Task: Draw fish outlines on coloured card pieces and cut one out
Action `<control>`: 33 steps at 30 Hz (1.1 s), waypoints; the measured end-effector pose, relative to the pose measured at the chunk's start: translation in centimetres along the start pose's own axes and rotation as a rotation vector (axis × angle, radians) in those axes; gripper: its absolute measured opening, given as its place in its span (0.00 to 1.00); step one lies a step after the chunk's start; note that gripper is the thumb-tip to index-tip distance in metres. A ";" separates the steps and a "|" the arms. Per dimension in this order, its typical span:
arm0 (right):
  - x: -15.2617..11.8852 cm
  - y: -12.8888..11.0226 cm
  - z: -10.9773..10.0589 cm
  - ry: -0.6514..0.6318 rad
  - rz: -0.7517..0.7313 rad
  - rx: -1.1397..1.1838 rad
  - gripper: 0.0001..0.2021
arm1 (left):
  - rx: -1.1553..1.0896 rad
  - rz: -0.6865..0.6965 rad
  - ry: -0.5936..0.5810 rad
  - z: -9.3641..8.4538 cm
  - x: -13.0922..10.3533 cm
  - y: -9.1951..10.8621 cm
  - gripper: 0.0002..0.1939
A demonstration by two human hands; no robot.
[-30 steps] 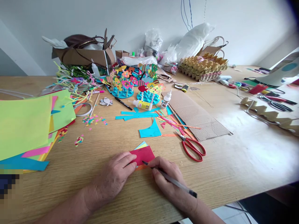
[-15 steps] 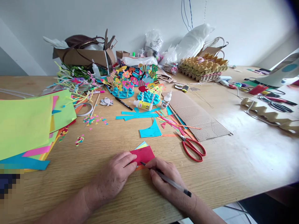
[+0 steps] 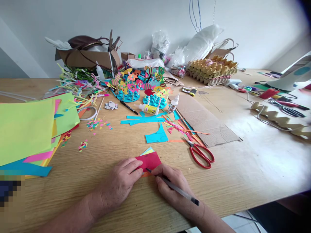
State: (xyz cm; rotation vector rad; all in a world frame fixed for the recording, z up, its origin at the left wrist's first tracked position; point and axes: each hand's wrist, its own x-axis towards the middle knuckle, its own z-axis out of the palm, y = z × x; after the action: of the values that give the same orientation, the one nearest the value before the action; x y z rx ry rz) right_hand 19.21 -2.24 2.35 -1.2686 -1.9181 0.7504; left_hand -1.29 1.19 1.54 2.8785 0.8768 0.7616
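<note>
A small red paper piece (image 3: pixel 152 159) lies on top of light blue, yellow and orange sheets, whose edges peek out behind and in front. My left hand (image 3: pixel 123 178) holds the stack down at its left side, fingers bent together over the red paper. In my right hand (image 3: pixel 172 181) is a slim pen (image 3: pixel 181 191) with a dark cap end, its tip touching the red paper near the front edge. Red-handled scissors (image 3: pixel 200 153) lie partly open to the right. Beyond the stack is a cut blue paper piece (image 3: pixel 156 135) with pencil-like lines.
Colourful paper fish on blue bases (image 3: pixel 154 101) stand behind two glue bottles (image 3: pixel 173 104). Large coloured sheets (image 3: pixel 26 129) lie at left, flat cardboard (image 3: pixel 206 123) at right. Egg trays (image 3: pixel 211 71), a cardboard box (image 3: pixel 87 61) and bags line the wall.
</note>
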 end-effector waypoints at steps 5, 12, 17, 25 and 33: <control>0.0 0.0 -0.1 0.012 0.026 0.000 0.10 | 0.000 0.000 0.005 0.0 0.0 -0.1 0.19; -0.1 0.1 -0.2 -0.003 0.045 0.003 0.09 | -0.016 -0.005 -0.021 0.0 -0.1 -0.1 0.18; 0.0 0.1 0.0 -0.015 0.039 0.006 0.10 | -0.021 -0.016 -0.026 -0.1 0.0 0.1 0.18; -0.1 0.1 0.1 -0.008 0.033 -0.013 0.10 | -0.006 0.004 -0.002 -0.1 0.1 0.1 0.19; -0.2 0.2 0.0 0.013 0.061 0.007 0.09 | 0.012 0.007 0.015 0.1 0.0 -0.1 0.19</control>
State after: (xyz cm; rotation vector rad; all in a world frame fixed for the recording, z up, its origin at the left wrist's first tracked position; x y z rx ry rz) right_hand 19.40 -2.36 2.18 -1.3296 -1.8723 0.7771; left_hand -1.33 1.22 1.47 2.8914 0.8765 0.7824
